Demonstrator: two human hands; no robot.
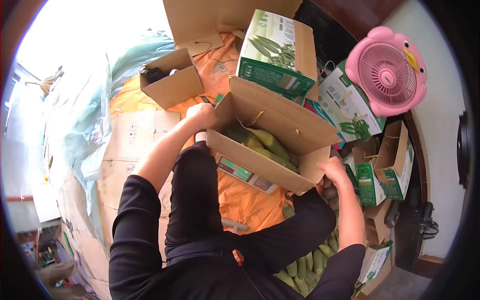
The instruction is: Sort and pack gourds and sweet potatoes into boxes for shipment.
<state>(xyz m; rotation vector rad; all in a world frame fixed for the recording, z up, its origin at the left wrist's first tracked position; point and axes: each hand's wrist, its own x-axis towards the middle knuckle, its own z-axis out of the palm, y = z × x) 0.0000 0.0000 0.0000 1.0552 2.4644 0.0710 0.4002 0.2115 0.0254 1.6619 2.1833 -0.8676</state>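
An open cardboard box (270,110) sits tilted in front of me, over a digital scale (260,183) with a lit green display. Inside it lie several long, thick green vegetables (270,144), like cucumbers or gourds. My left hand (201,116) is closed on the box's left end, its fingertips partly hidden. At the opposite end, my right hand (332,170) pinches the right edge of the box. Whether the box rests on the scale or is held just above it, I cannot tell. More pale green vegetables (312,265) are heaped by my right leg.
Behind the box stands a white-and-green printed carton (272,55). A smaller open box (172,80) with dark items is farther left. A pink animal-shaped fan (387,75) and several cartons (395,160) line the right side. Orange sheeting (250,205) and flattened cardboard (132,145) cover the floor.
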